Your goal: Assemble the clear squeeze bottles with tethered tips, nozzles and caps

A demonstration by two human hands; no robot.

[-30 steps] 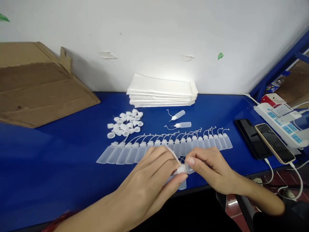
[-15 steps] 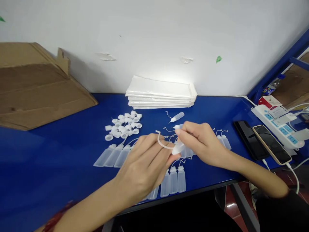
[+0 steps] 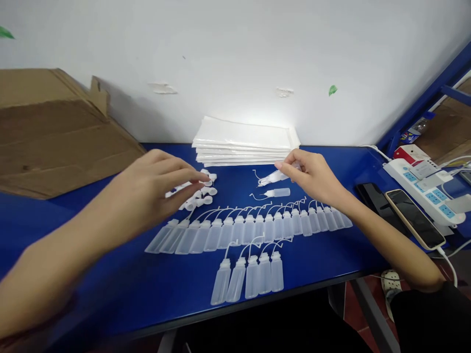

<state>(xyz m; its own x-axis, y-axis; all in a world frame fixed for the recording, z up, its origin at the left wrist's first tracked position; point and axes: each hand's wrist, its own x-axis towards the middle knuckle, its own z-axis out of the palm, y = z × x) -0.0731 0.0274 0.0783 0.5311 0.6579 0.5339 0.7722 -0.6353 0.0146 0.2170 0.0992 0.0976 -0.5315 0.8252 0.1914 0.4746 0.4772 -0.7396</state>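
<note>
My left hand (image 3: 158,184) is over the pile of small white caps (image 3: 198,196), its thumb and fingertips slightly apart beside the caps and hiding part of them. At the back, the fingers of my right hand (image 3: 312,176) are pinched on a translucent squeeze bottle (image 3: 278,176) with a white needle-tip cap. Its far end is partly covered by the hand, and another bottle there cannot be clearly told apart. Just in front lies a capped bottle (image 3: 281,192) with its bent strap. A long row of uncapped bottles (image 3: 238,230) crosses the blue table, with several more (image 3: 252,279) near the front edge.
Stacked white packets (image 3: 245,147) lie against the wall. Cardboard (image 3: 55,137) leans at the left. On the right are a black phone (image 3: 373,211), a light-framed phone (image 3: 415,218) with a cable, and a power strip (image 3: 423,191) with plugs.
My hands have parted. The right one has carried the bottle back and set it down beside the others; the left one has moved left to the caps. The bottle rows are now uncovered.
</note>
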